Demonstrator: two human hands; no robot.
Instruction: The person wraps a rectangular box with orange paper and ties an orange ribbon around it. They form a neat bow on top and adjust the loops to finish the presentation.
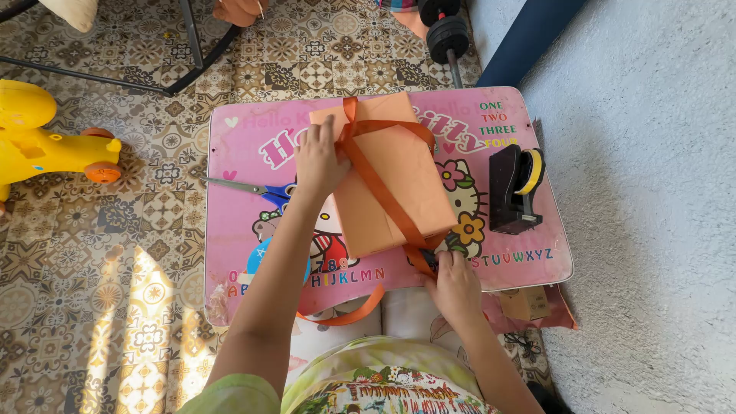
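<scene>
An orange paper-wrapped box [395, 180] lies tilted on a small pink cartoon-printed table [245, 222]. An orange ribbon [376, 180] runs diagonally across the box and loops at its far end. My left hand [318, 161] presses on the box's far left side, pinning the ribbon there. My right hand [452, 284] grips the ribbon at the box's near right corner; it seems also to hold a small dark object, which I cannot make out. A loose ribbon tail [349, 313] hangs off the table's near edge.
Blue-handled scissors [257, 189] lie left of the box. A black tape dispenser with yellow tape [515, 188] stands at the table's right. A yellow ride-on toy [46, 142] sits on the patterned floor at left; a dumbbell [445, 31] lies beyond the table. A grey carpet [652, 215] lies at the right.
</scene>
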